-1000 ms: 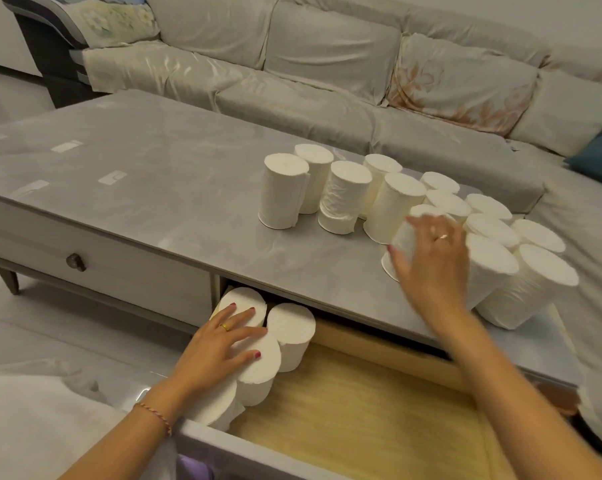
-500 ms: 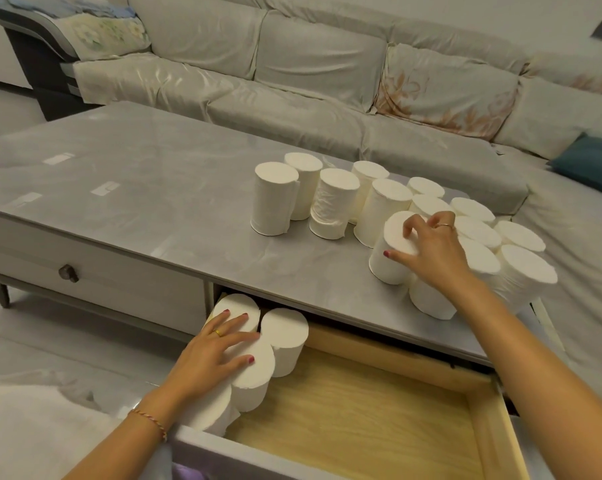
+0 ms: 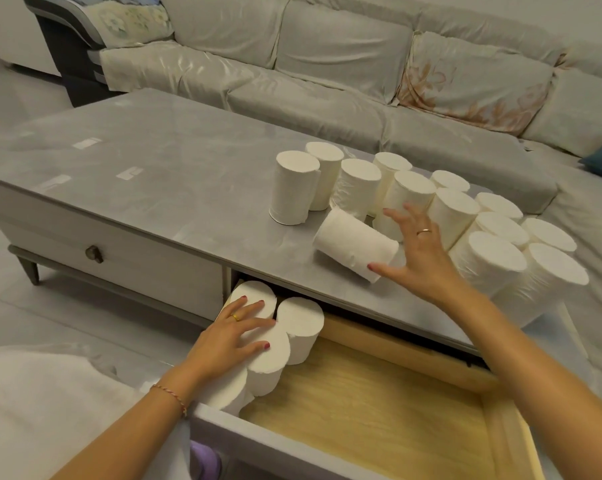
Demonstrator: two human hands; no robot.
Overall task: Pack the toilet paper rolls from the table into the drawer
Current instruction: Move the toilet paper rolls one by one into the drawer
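Note:
Several white toilet paper rolls [image 3: 486, 258] stand upright on the right part of the grey table [image 3: 161, 188]. One roll [image 3: 353, 245] lies tipped on its side near the table's front edge. My right hand [image 3: 419, 252] hovers just right of it, fingers spread, thumb at its end. Below, the wooden drawer [image 3: 389, 420] is pulled out. Several rolls [image 3: 301, 327] stand upright in its left end. My left hand [image 3: 235, 332] rests flat on top of them, fingers apart.
A grey sofa [image 3: 327, 84] runs behind the table and wraps round on the right. A second drawer with a round knob [image 3: 94, 253] is shut at the left. A white cloth [image 3: 39, 410] covers my lap at lower left.
My right hand had a roll gripped upright at the cluster's front; that roll now lies tipped over on the table, left of the open hand. My left hand has stayed on the drawer rolls.

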